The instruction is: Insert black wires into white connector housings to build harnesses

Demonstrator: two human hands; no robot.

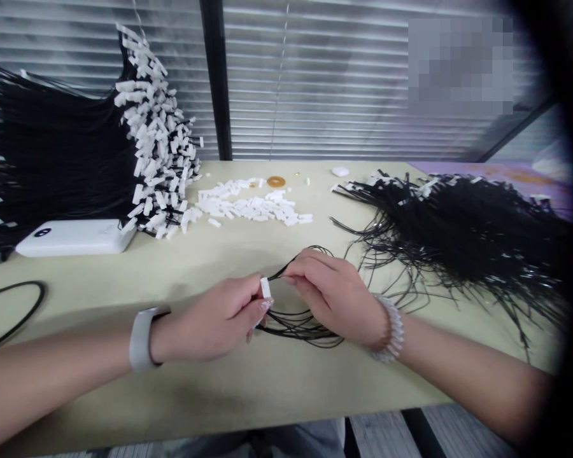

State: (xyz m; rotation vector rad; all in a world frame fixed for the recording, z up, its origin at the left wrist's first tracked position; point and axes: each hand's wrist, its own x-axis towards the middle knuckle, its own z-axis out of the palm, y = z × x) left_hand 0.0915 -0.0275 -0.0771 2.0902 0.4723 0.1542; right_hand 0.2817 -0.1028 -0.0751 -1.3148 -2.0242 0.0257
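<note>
Hands (214, 318) (337, 292): 2. Power bank (79, 238): 1. Orange ring (276, 185): 1. Wristband (140, 340): 1. Bracelet (395, 327): 1. Large cable piles (71, 149) (482, 235): 2. White pieces (255, 208): too many to count.

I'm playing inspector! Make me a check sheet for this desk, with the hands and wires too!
Surface: pale table, things spread across it
Job's things: white tab, black wire
Clutter: loose white bits, orange ring, white box
Hands: left pinches the tab; right pinches the wire
Cables: big black bundles at left and right
Surroundings: blinds behind the table
</note>
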